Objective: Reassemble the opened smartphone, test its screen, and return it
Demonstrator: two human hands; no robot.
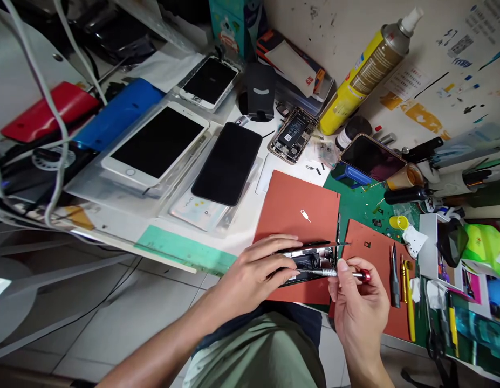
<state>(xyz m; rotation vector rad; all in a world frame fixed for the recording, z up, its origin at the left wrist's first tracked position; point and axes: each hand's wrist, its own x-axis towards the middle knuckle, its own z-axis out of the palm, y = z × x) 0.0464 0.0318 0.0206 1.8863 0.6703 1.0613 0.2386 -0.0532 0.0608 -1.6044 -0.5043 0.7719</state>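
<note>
1. While the left hand is closed about the left end of an opened phone, the right hand grips a slim screwdriver near its red end; the two hands are near each other but apart, the driver's thin end pointing toward the left thumb.
2. The phone is over the near part of the left orange-red mat on the tabletop, its dark inside showing. A thin panel, likely its screen, is tilted up along the far side, seen nearly edge-on. Support it well: any cable joining it to the body would probably tear if tugged.
3. Whether the tip sits in a screw cannot be made out. Seating it fully, with the driver more upright than this low slant, should spare the screw head.
4. Light pressure and slow turns seem best; a slip could scratch the inside or catch that thumb.
5. Tiny pieces stray easily, so lay them in order on the right orange-red mat, where a small dark part rests.
</note>
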